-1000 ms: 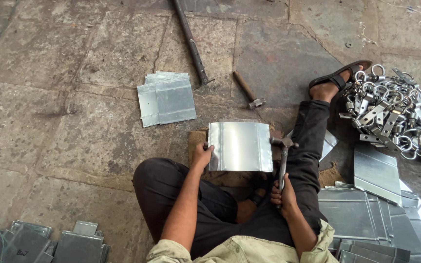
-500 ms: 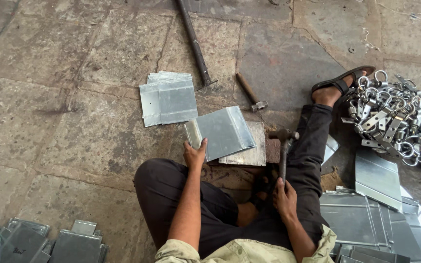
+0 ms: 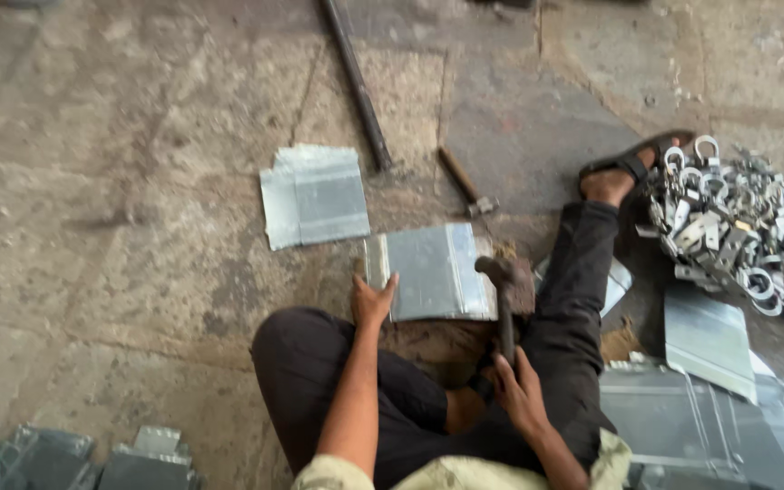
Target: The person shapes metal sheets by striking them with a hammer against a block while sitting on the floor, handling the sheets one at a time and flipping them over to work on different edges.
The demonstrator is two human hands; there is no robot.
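Far left, bottom: a heap of folded grey sheet-metal pieces (image 3: 74,458) lies on the stone floor (image 3: 120,272), well apart from both hands.

Left of centre: a small stack of flat metal sheets (image 3: 313,195) lies on the floor, above and to the left of the work, untouched.

Centre top: a long dark steel rod (image 3: 356,86) runs down toward the stack; just right of its end lies a spare hammer (image 3: 465,186) with a wooden handle, also untouched.

Left hand (image 3: 372,301): fingers curled over the near left edge of the metal sheet (image 3: 433,270), pinching and steadying it.

Metal sheet: lies flat in front of the person's knees, between the two hands, a raised fold running along its right side; the fold's long axis points away from the person.

Right hand (image 3: 519,395): closed tight round the lower end of the hammer (image 3: 504,295) handle, near the lap.

Key relation: the sheet lies ahead and to the left of the right hand; the hammer handle runs straight up from that hand, and its head sits at the sheet's right edge, beside the fold. The left hand is the nearer one, already on the sheet.

Right: an outstretched leg in dark trousers ends in a sandalled foot (image 3: 628,168).

Far right: a pile of shiny metal clamps (image 3: 746,227), with larger flat sheets (image 3: 705,399) stacked below it.
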